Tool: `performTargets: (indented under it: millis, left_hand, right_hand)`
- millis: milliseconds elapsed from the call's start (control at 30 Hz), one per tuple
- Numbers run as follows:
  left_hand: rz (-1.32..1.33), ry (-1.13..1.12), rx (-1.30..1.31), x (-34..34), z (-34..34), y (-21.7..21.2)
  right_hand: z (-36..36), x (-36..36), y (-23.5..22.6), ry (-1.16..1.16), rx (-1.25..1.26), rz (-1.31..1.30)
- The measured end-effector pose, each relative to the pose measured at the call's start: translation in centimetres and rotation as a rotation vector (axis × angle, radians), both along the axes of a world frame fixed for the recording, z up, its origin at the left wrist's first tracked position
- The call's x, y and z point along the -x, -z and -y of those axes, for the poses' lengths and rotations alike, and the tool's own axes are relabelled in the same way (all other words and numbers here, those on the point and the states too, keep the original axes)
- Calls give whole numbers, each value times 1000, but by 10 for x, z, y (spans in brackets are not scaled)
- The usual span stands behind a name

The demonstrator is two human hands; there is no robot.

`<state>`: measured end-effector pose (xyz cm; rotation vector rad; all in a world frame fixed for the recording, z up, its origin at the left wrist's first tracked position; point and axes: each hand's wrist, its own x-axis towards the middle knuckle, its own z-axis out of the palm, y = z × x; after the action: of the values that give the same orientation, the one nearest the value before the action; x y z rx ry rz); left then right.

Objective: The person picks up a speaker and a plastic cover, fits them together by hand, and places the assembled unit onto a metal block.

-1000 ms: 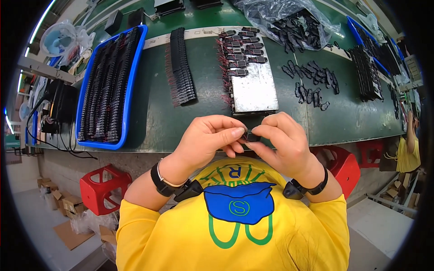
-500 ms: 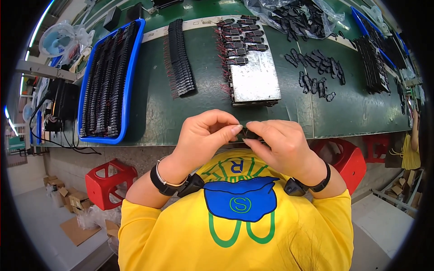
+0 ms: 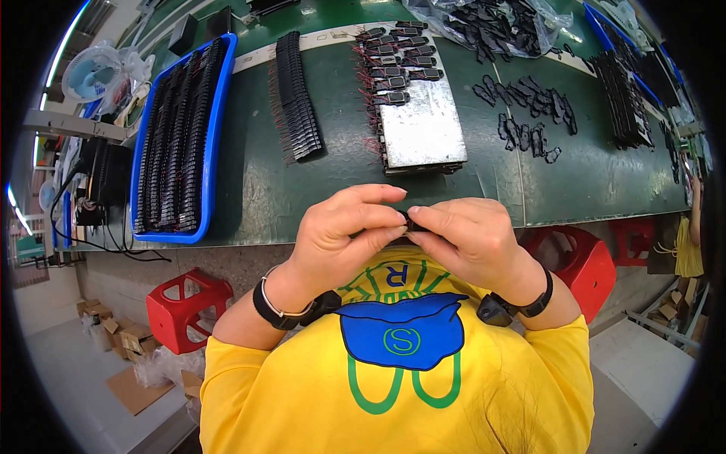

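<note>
At the near table edge my left hand (image 3: 340,225) and my right hand (image 3: 470,228) meet with their fingertips pinched together. Between them is a small black part (image 3: 411,221), mostly covered by the fingers, so its exact kind cannot be made out. Just beyond the hands sits a silver metal block (image 3: 422,132). Along its far and left side lie several small black rectangular modules (image 3: 393,83) with thin red wires. To the right, loose black frame-like pieces (image 3: 537,106) are scattered on the green table (image 3: 344,151).
A long blue tray (image 3: 209,181) at left holds rows of black parts. Another black row (image 3: 296,98) lies between tray and block. A clear bag (image 3: 548,38) of black pieces sits far right. Red stools (image 3: 185,310) stand below the table edge; a fan (image 3: 87,72) is far left.
My left hand's index finger has lifted and its other fingers have shifted around the small black part. My right hand keeps its pinch, nearly in place. The view has shifted slightly.
</note>
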<state>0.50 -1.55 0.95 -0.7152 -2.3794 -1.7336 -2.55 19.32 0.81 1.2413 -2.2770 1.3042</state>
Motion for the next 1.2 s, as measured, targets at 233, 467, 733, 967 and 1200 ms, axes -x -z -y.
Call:
performTargets:
  millis: [233,467,733,967,1200]
  left_hand:
    - [643,-12,-465,-4,2,9]
    - [897,32,-623,0,4,10]
    - [875,-41,-345,2,-8,-3]
    - [867,-36,-330,2,-5,-1]
    - [1045,106,-488,8,3,5]
  right_hand:
    - [1,3,1,-34,36,-126]
    - [-1,2,1,-10,15,-177]
    - [-2,-1,5,12,-36,-262]
    - [-5,1,7,-13,-35,-306]
    - [-11,2,9,-56,-17,-287]
